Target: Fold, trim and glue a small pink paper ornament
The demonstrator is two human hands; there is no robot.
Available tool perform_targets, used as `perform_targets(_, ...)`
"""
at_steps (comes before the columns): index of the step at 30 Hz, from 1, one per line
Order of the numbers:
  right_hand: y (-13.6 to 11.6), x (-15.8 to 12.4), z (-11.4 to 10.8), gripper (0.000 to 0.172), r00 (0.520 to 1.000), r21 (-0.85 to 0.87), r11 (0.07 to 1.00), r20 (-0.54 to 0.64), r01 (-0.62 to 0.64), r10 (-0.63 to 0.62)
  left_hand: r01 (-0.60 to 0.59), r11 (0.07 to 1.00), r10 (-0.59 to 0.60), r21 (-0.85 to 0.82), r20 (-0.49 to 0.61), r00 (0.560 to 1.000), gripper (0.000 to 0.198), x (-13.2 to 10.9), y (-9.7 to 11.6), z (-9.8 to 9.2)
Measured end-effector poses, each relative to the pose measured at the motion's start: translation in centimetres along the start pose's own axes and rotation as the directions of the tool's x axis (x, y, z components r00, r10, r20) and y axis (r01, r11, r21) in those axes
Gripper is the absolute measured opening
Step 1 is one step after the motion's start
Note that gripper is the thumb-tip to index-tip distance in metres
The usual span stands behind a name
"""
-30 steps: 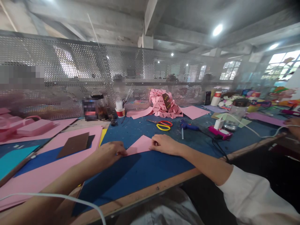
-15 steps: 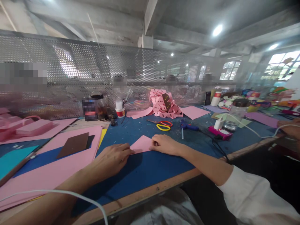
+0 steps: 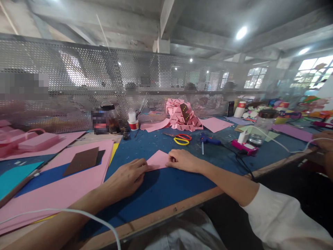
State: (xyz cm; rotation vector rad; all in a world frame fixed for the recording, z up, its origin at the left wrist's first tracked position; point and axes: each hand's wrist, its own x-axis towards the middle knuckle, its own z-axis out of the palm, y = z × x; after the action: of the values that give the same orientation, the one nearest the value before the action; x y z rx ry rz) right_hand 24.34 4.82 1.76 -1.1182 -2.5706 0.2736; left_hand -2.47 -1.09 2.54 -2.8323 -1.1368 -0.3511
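- Left hand has slid rightward, palm down.
- Right hand curled; whether either's fingers grip, cannot tell.
- Pink paper, mid-frame: corner upward, long edge left-right.

On the surface before us, we had the paper sheet between our left grip and right grip. Behind it lay the scissors, with the glue gun to their right, then the power strip. Farther back sat a cluster of paper pieces, a cup to its left.
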Motion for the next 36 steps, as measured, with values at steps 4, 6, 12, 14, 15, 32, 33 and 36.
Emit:
perform_targets(4, 0.0, 0.0, 0.0, 0.023, 1.000, -0.002, 1.000, -0.010, 0.010, -0.010, -0.003, 1.000, 0.003, 0.020, 0.000, 1.000, 0.040, -0.1, 0.7, -0.1)
perform_targets(6, 0.1, 0.0, 0.1, 0.023, 1.000, -0.002, 1.000, -0.012, 0.012, -0.012, 0.006, 1.000, -0.006, 0.002, -0.001, 1.000, 0.036, -0.1, 1.0, 0.0)
perform_targets(12, 0.1, 0.0, 0.2, 0.023, 1.000, 0.003, 1.000, -0.020, 0.013, -0.012, 0.009, 0.999, -0.007, -0.046, 0.027, 1.000, 0.035, 0.1, 1.4, -0.2)
perform_targets(14, 0.1, 0.1, 0.2, 0.023, 1.000, 0.003, 1.000, -0.023, 0.015, -0.015, 0.003, 0.999, -0.001, -0.038, 0.045, 0.999, 0.039, 0.2, 1.4, -0.4)
perform_targets(15, 0.0, 0.1, 0.1, 0.023, 1.000, 0.001, 1.000, -0.022, 0.012, -0.012, 0.001, 0.999, 0.001, -0.034, 0.053, 0.999, 0.041, 0.2, 1.5, -0.4)
perform_targets(32, -1.3, 0.4, 1.3, 0.024, 0.995, -0.104, 0.995, -0.097, 0.006, -0.016, -0.050, 0.999, 0.050, 0.004, 0.039, 0.998, 0.045, 0.9, 1.5, 0.1)
perform_targets(33, -1.3, 0.5, 1.3, 0.025, 0.995, -0.104, 0.995, -0.097, 0.004, -0.014, -0.053, 0.999, 0.053, 0.009, 0.035, 0.998, 0.045, 0.9, 1.6, 0.1)
perform_targets(36, -1.3, 0.6, 1.4, 0.027, 0.995, -0.097, 0.995, -0.095, 0.001, -0.011, -0.057, 0.998, 0.056, 0.025, 0.029, 0.998, 0.043, 0.9, 1.6, 0.2)
